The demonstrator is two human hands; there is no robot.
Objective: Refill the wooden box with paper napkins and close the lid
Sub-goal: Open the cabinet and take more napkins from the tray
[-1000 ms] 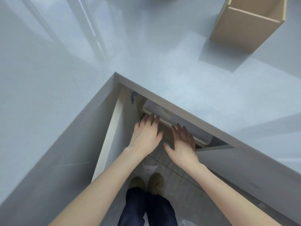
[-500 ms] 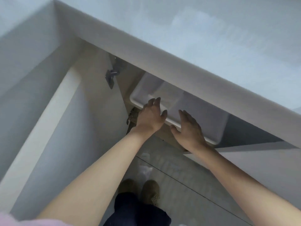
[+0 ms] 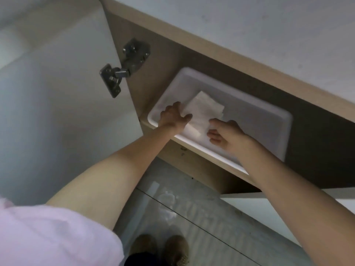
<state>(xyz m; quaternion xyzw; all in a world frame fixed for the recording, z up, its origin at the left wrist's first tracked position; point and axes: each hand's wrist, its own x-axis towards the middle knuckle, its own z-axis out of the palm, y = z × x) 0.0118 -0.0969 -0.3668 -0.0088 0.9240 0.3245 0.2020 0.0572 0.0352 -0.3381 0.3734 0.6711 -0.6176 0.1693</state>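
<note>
A stack of white paper napkins (image 3: pixel 203 110) lies in a white plastic tub (image 3: pixel 269 120) on a shelf inside the open cupboard under the counter. My left hand (image 3: pixel 173 117) grips the stack's left edge inside the tub. My right hand (image 3: pixel 224 134) holds the stack's near right edge, thumb on top. The wooden box is out of view.
The open cupboard door (image 3: pixel 57 93) stands at the left with a metal hinge (image 3: pixel 123 70). The counter's edge (image 3: pixel 230 45) overhangs the tub. Below lie the tiled floor (image 3: pixel 192 214) and my shoes (image 3: pixel 159 248).
I have bent lower, so the cupboard's inside and the napkins now show. Both hands moved from the tub's front rim into the tub and took hold of the napkin stack.
</note>
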